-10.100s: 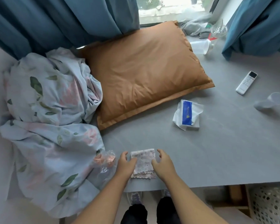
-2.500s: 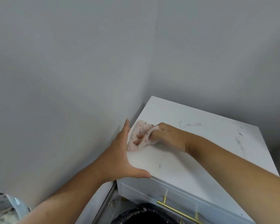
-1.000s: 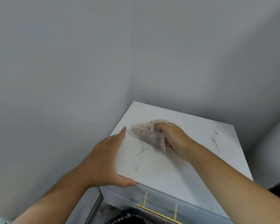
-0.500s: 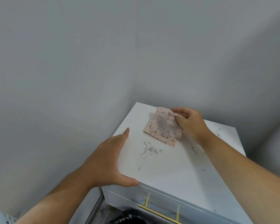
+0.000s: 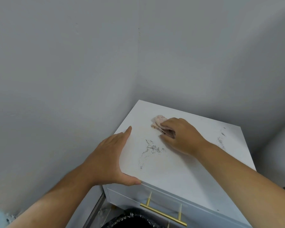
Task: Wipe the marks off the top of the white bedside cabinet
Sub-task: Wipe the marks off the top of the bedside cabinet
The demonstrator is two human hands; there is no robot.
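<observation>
A black bin bag [image 5: 130,219] sits below the brass drawer handle [image 5: 163,215] of a white bedside cabinet [image 5: 196,181]. The left hand [image 5: 109,158], open, grips its near-left corner. Beyond dark speckled marks [image 5: 150,148], the right hand [image 5: 181,134] presses a bunched pink cloth [image 5: 158,121] against the cabinet's top, fingers closed over it. No writing is visible.

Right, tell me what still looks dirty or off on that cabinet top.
Dark speckled marks sit mid-top, just nearer the camera than the cloth, with more near the right edge. Nothing looks damaged or spilled.
</observation>
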